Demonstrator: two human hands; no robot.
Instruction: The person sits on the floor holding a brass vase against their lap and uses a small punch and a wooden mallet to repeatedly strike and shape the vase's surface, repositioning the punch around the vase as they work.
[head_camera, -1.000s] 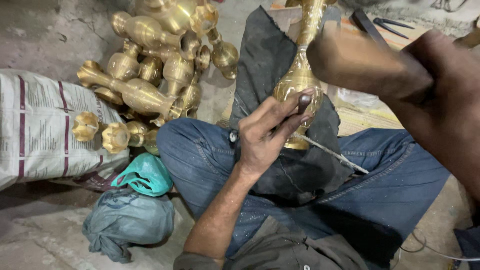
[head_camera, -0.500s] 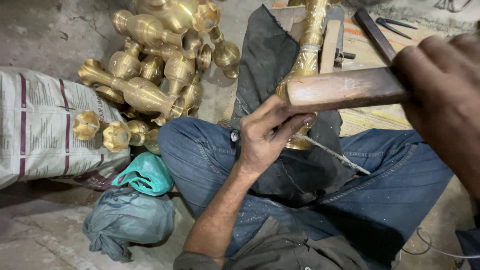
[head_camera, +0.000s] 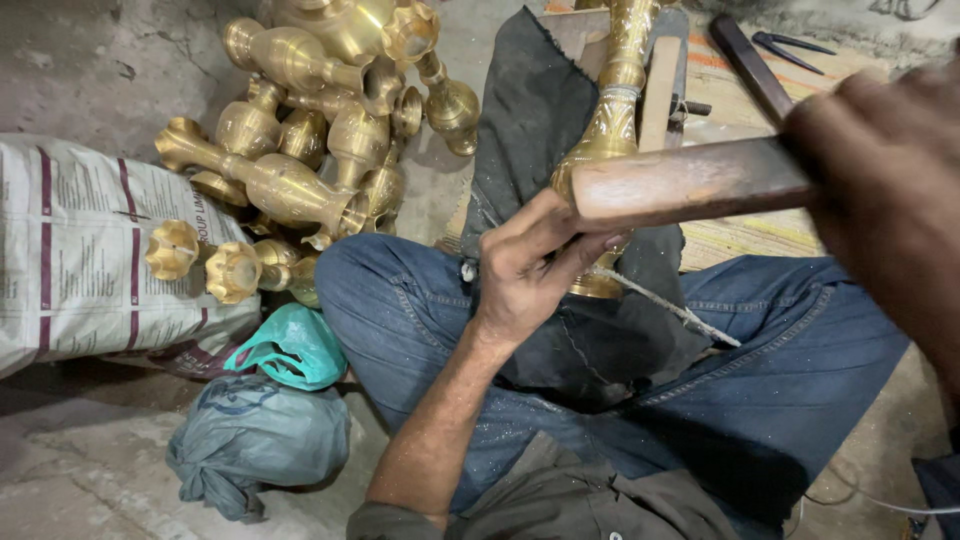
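item: brass vase (head_camera: 612, 130), centre top of frame, propped on dark cloth (head_camera: 530, 130) over the lap. left hand (head_camera: 530, 270) closed against its base; right hand (head_camera: 880, 190) gripping wooden mallet (head_camera: 690, 180). engraving seems midway. brass pile (head_camera: 320, 130) upper left.

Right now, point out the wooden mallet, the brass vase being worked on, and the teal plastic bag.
wooden mallet (head_camera: 680, 180), head view, on the middle of its wooden shaft.
brass vase (head_camera: 612, 135), head view, on its engraved body above the left hand.
teal plastic bag (head_camera: 290, 345), head view, on its crumpled middle.

Hands (head_camera: 540, 265) hold wooden mallet (head_camera: 690, 180) against brass vase (head_camera: 610, 130).
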